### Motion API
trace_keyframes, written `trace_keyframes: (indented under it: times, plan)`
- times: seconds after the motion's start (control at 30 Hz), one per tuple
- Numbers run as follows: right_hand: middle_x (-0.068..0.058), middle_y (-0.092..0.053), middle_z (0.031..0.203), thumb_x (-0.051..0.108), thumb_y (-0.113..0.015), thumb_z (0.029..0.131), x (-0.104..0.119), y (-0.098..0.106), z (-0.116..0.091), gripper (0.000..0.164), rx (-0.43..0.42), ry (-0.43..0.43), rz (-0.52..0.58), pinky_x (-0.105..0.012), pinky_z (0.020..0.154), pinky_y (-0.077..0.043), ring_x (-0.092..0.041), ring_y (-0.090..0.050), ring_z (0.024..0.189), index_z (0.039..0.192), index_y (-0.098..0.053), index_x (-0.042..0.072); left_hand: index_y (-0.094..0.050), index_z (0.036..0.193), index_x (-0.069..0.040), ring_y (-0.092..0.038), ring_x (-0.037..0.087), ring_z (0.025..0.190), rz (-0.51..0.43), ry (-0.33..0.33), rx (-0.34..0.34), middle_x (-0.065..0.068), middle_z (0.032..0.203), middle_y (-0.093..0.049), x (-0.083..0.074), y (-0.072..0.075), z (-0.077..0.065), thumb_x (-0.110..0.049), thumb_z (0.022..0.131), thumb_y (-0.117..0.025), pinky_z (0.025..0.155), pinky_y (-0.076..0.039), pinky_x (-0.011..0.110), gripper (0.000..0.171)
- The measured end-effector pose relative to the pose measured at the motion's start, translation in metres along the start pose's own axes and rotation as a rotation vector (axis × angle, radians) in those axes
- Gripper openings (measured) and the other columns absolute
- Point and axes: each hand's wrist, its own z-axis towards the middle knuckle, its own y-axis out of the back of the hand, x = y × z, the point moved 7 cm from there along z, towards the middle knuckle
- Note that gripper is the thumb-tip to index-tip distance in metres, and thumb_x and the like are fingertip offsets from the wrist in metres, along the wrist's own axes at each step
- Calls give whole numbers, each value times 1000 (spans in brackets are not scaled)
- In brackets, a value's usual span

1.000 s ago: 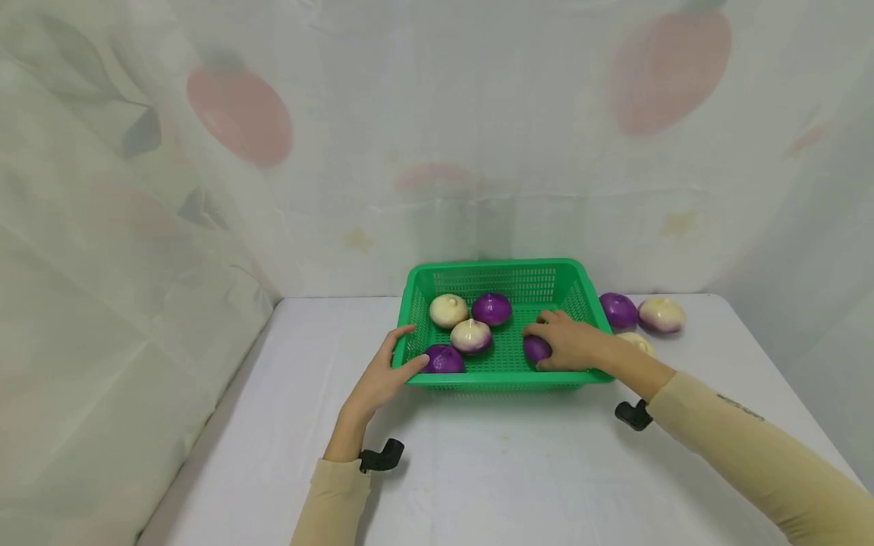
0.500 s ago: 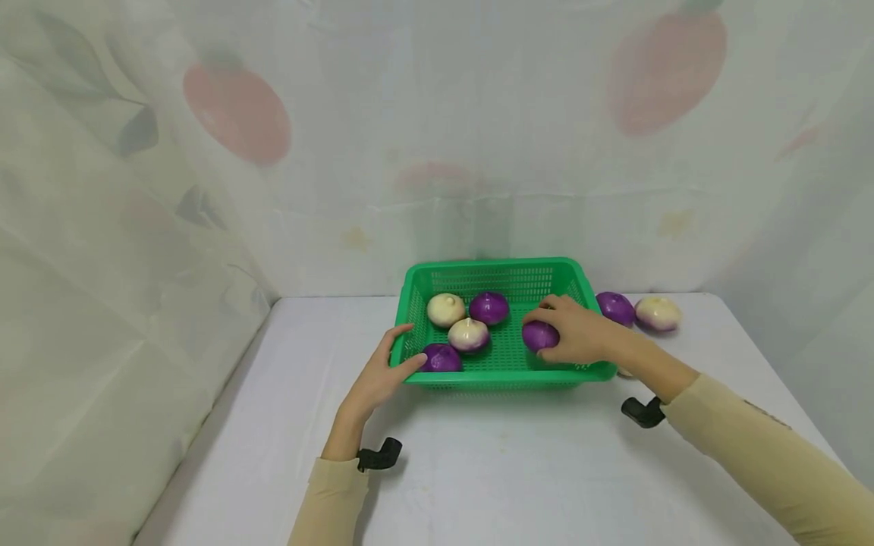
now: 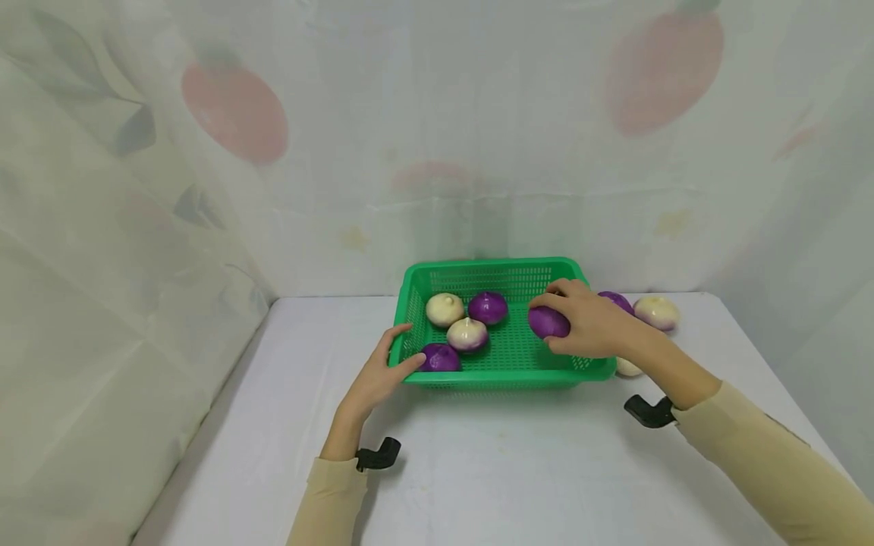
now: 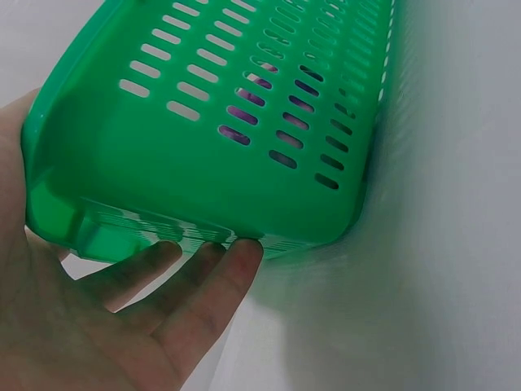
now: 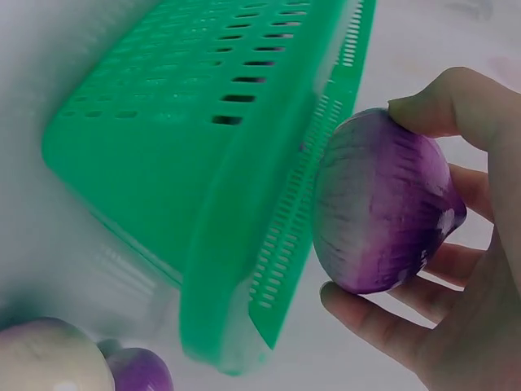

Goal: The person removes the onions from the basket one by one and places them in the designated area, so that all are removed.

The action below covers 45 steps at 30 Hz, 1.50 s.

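My right hand [image 3: 592,324] pinches a purple onion [image 3: 548,321] between thumb and fingers, over the right side of the green basket [image 3: 492,376]. In the right wrist view this onion [image 5: 378,208] is pale on one side, its pointed tip toward the palm. My left hand [image 3: 375,378] grips the basket's front left corner, its thumb over the rim; the left wrist view shows fingers [image 4: 216,297] against the outer wall. Inside, toward the left, lie a cream onion [image 3: 444,310], a purple one [image 3: 488,308], a cream-and-purple one [image 3: 467,334] and another purple one [image 3: 440,358].
Right of the basket, on the white-covered table [image 3: 505,462], lie a purple onion [image 3: 617,301], a pale onion [image 3: 657,312] and another pale onion [image 3: 627,368] partly hidden by the right arm. A printed curtain [image 3: 505,152] hangs behind the table.
My right hand has lifted the purple onion from the basket's floor, up and slightly to the right. The left hand has stayed at its corner, and the other onions lie as before.
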Motion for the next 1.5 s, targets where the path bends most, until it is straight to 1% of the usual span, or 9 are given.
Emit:
trace_keyframes:
  times: [0.2, 0.37, 0.57, 0.67, 0.77, 1.0, 1.1, 1.33, 1.5]
  plan:
    - [-12, -51, 134, 28, -73, 82, -2, 11, -12, 52, -56, 0, -29, -43, 69, -55, -32, -50, 115, 133, -64, 22, -35, 153, -39, -27, 36, 148, -9, -6, 7, 7, 163, -28, -1, -1, 0, -44, 96, -70, 112, -25, 68, 67]
    - [-15, -50, 134, 25, -73, 83, -6, 15, -23, 51, -89, 11, 5, -44, 73, -55, -35, -46, 121, 132, -63, 19, -36, 152, -41, -31, 36, 146, -6, 7, 3, 8, 162, -31, 2, 1, -1, -46, 95, -70, 111, -27, 68, 66]
    - [-16, -49, 134, 20, -72, 82, -17, 26, -40, 50, -149, -10, 14, -49, 74, -56, -38, -44, 123, 131, -64, 17, -36, 152, -39, -30, 36, 147, -5, -9, 5, 8, 162, -30, 0, 0, 0, -49, 94, -70, 111, -27, 68, 68]
    - [-17, -49, 134, 19, -71, 82, -22, 30, -48, 50, -165, -26, 9, -51, 73, -57, -39, -45, 120, 131, -64, 16, -36, 152, -40, -30, 36, 147, -7, -8, 5, 8, 162, -29, -1, -1, 1, -47, 95, -70, 111, -27, 68, 66]
    - [-16, -48, 134, 19, -71, 83, -28, 34, -56, 50, -176, -65, 12, -53, 72, -57, -39, -44, 120, 132, -63, 17, -36, 151, -40, -29, 36, 148, -2, -6, 1, 8, 162, -29, 0, -1, 2, -43, 97, -69, 111, -27, 68, 64]
    - [-18, -46, 135, 23, -73, 87, -45, 38, -74, 49, -210, -121, 26, -64, 74, -54, -43, -43, 121, 134, -60, 18, -37, 151, -40, -26, 35, 149, 1, 1, 2, 8, 162, -29, 2, 0, 2, -42, 97, -69, 112, -25, 68, 62]
    - [-19, -44, 136, 24, -73, 88, -53, 40, -81, 50, -222, -144, 26, -66, 73, -52, -44, -43, 120, 136, -59, 19, -37, 151, -39, -26, 35, 149, 1, -1, 5, 8, 163, -29, 0, 0, 2, -42, 97, -69, 112, -25, 68, 63]
    - [-22, -44, 137, 23, -72, 88, -68, 41, -94, 55, -258, -159, -18, -68, 72, -52, -48, -45, 118, 139, -55, 12, -36, 153, -36, -28, 36, 148, 0, -6, -1, 9, 162, -30, -1, 0, 1, -42, 96, -70, 112, -26, 68, 66]
    - [-26, -45, 136, 22, -71, 87, -77, 42, -103, 55, -287, -185, -15, -71, 76, -49, -51, -44, 118, 138, -55, 8, -35, 153, -38, -29, 36, 147, -2, -5, 1, 9, 162, -30, -2, 0, 0, -43, 96, -70, 111, -27, 68, 66]
